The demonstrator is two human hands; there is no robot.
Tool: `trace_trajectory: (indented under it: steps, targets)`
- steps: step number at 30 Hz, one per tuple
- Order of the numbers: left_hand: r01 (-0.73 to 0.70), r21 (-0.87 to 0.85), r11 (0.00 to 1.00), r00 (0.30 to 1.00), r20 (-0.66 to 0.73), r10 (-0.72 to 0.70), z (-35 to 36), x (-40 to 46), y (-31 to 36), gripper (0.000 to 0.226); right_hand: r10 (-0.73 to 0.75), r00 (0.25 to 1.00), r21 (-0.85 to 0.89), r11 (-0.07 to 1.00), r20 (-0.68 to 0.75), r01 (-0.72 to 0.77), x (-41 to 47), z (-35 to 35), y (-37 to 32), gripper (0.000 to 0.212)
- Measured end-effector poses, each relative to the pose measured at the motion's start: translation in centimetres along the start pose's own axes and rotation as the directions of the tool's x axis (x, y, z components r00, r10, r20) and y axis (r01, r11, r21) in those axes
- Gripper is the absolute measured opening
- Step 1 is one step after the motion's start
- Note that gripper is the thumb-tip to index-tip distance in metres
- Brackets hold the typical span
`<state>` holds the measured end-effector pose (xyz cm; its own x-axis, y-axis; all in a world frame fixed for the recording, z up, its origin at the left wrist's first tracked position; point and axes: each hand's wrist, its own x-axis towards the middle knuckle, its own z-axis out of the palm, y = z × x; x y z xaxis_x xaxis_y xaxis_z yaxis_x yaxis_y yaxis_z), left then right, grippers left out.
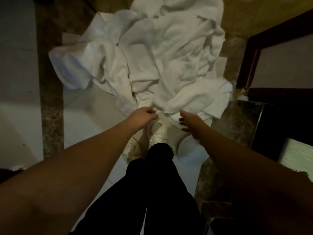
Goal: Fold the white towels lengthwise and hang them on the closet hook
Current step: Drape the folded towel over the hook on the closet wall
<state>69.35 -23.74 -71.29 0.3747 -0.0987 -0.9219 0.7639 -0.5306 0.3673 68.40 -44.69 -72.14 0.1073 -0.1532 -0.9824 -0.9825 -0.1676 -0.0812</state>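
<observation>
My black trousers [152,192] and pale shoes [156,133] are standing on glossy floor tiles [94,116]. My left hand [146,116] is reaching down, its grip pinching the near hem of the crumpled white towels [160,56]; my right hand [191,123] is hovering beside, fingers spread, holding nothing.

Two hands are seen, a left hand [146,117] and a right hand [192,125], each at the end of a bare forearm. One heap of white towels [152,53] is spread on the floor; the number of towels in it cannot be counted, as the folds run into one another. Two pale shoes [156,134] are made out below the hands, and two legs in black trousers [152,184]. One round white ribbed object [191,154] is seen on the floor beside the shoes.
</observation>
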Motion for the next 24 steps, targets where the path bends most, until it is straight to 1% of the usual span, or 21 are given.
trace_trajectory:
  steps: [2,4,5,7,8,10,12,15,17,18,19,20,21,22,24]
  targets:
    - [-0.013,-0.022,1.0,1.0,-0.028,0.013,1.3,2.1,0.0,0.042,0.068,0.998,0.179,0.981,0.008,-0.069,2.8,0.2,0.1,0.064]
    - [-0.029,-0.096,0.995,0.996,-0.087,0.021,2.1,4.0,-0.1,0.062,0.098,0.995,0.307,0.946,0.026,-0.101,5.4,0.5,0.6,0.073]
    - [-0.035,-0.139,0.99,0.996,-0.089,0.022,2.3,4.9,-0.1,0.069,0.104,0.994,0.361,0.926,0.041,-0.112,6.5,0.6,0.8,0.076]
    - [-0.04,-0.168,0.985,0.997,-0.067,0.029,2.4,6.5,-0.3,0.072,0.093,0.991,0.468,0.874,0.096,-0.128,8.2,1.1,1.0,0.078]
    - [-0.031,-0.155,0.987,0.997,-0.068,0.021,2.5,7.1,-0.4,0.072,0.082,0.988,0.511,0.849,0.128,-0.137,8.7,1.4,1.0,0.074]
    - [-0.004,-0.102,0.995,0.995,-0.101,-0.007,2.7,8.0,-0.5,0.067,0.057,0.985,0.565,0.813,0.164,-0.141,9.5,2.2,0.7,0.052]
    - [-0.013,-0.083,0.996,0.992,-0.129,0.002,2.8,8.2,-0.4,0.049,0.057,0.988,0.578,0.806,0.142,-0.13,9.9,2.7,0.4,0.034]
    - [-0.024,-0.047,0.999,0.993,-0.114,0.018,3.0,7.9,-0.2,0.014,0.091,0.991,0.556,0.821,0.095,-0.129,9.4,2.9,0.4,0.024]
    - [-0.023,-0.005,1.0,0.991,-0.129,0.022,3.2,7.5,0.1,0.012,0.095,0.994,0.546,0.83,0.062,-0.113,8.4,2.6,0.5,0.017]
    - [-0.022,0.039,0.999,0.986,-0.162,0.028,3.3,7.2,0.3,0.017,0.087,0.995,0.547,0.831,0.051,-0.101,7.8,2.3,0.5,0.011]
    - [-0.022,0.1,0.995,0.977,-0.209,0.043,3.3,6.6,0.6,0.027,0.072,0.996,0.552,0.829,0.06,-0.093,6.9,2.1,0.4,0.011]
    - [-0.036,0.152,0.988,0.967,-0.243,0.073,3.4,5.7,0.9,0.038,0.05,0.995,0.557,0.826,0.081,-0.087,6.0,1.8,0.4,0.019]
    - [-0.08,0.175,0.981,0.963,-0.242,0.121,3.4,4.6,1.3,0.05,0.028,0.994,0.571,0.816,0.106,-0.083,4.8,1.5,0.3,0.025]
    - [-0.147,0.185,0.972,0.963,-0.196,0.183,3.4,3.5,1.6,0.059,0.002,0.991,0.58,0.811,0.134,-0.08,3.5,1.3,0.1,0.025]
    - [-0.273,0.231,0.934,0.955,-0.048,0.291,3.5,1.1,2.2,0.069,-0.039,0.98,0.558,0.826,0.197,-0.079,0.7,0.8,-0.1,0.011]
